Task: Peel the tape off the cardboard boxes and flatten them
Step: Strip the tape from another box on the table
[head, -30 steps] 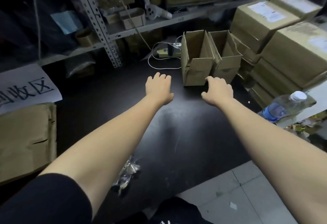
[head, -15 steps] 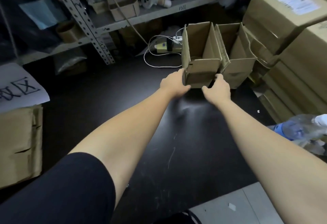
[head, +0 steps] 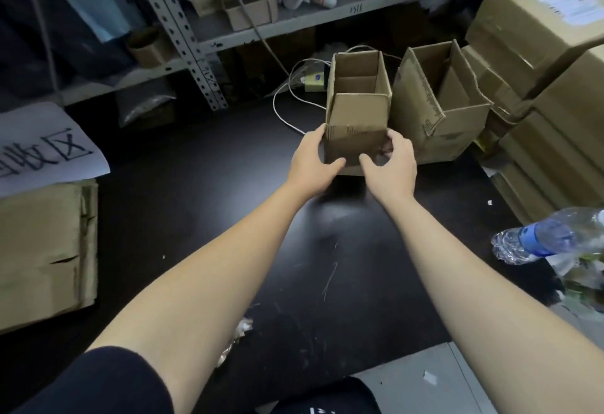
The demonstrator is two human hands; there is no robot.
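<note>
The small cardboard box (head: pixel 356 119) is the one being handled. It's standing upright with its top open and one flap sticking up on the side nearest the camera. Both hands are clamped on its lower part. The left hand (head: pixel 312 165) wraps its left edge and the right hand (head: pixel 394 165) wraps its right edge, with both thumbs pressed on the near face, nearly touching each other. The base is down at the black table (head: pixel 196 217), but I honestly can't tell if it's resting on it or lifted a hair.

Just to the right of that box, close but not touching, is a second open box (head: pixel 438 109), a bit bigger, with ragged flap edges. Further right of it is a stack of sealed cartons (head: pixel 555 70), one with a white label on top. Behind the held box there's a white cable (head: pixel 287 99) looping to a yellowish plug thing (head: pixel 313 81), and behind that a metal shelf (head: pixel 294 21) full of clutter.

Nearer the camera than the box and off to its right is a clear water bottle (head: pixel 549 240) with a blue label, lying on its side. Well to the left of the box sits a pile of flattened cardboard (head: pixel 42 250) with a handwritten paper sign (head: pixel 45 148) on top. A crumpled bit of clear wrap (head: pixel 238 335) lies on the table well in front of the box, partly hidden by the left arm.
</note>
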